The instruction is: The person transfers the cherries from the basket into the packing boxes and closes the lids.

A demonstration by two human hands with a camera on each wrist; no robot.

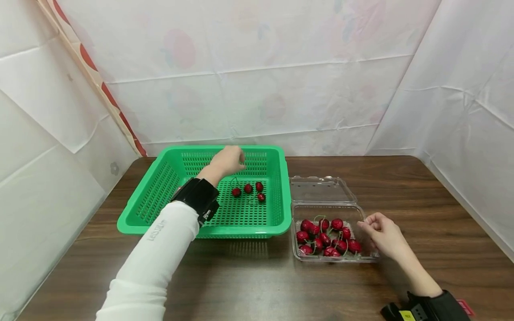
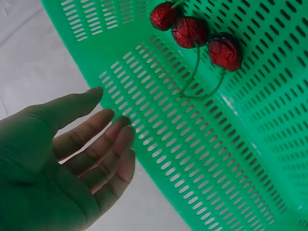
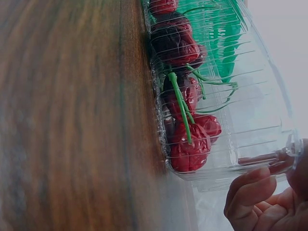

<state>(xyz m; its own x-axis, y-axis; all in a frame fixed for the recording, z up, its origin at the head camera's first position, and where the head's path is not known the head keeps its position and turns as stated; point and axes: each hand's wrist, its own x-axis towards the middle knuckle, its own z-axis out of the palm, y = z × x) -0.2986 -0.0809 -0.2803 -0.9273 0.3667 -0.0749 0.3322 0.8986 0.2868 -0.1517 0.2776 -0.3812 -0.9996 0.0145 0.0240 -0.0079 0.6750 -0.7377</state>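
My left hand (image 1: 226,161) hovers over the green plastic basket (image 1: 249,231), fingers loosely bent with nothing between them. In the left wrist view, three wrinkled red cherries (image 2: 224,52) lie in the basket beyond the fingertips, two with green stems plainly showing. The head view has several cherries (image 1: 248,188) on the basket's slotted floor, right of the left wrist. At the right, a clear plastic clamshell box (image 1: 335,259) holds several more cherries (image 1: 324,239). My right hand (image 1: 383,234) pinches the box's right rim between thumb and finger, one finger showing through the plastic in the right wrist view.
The box's clear lid (image 1: 321,191) is folded back, away from me. Both containers stand side by side on a brown wooden table (image 1: 257,285). White sheeting (image 1: 249,111) rises behind the table and along both sides.
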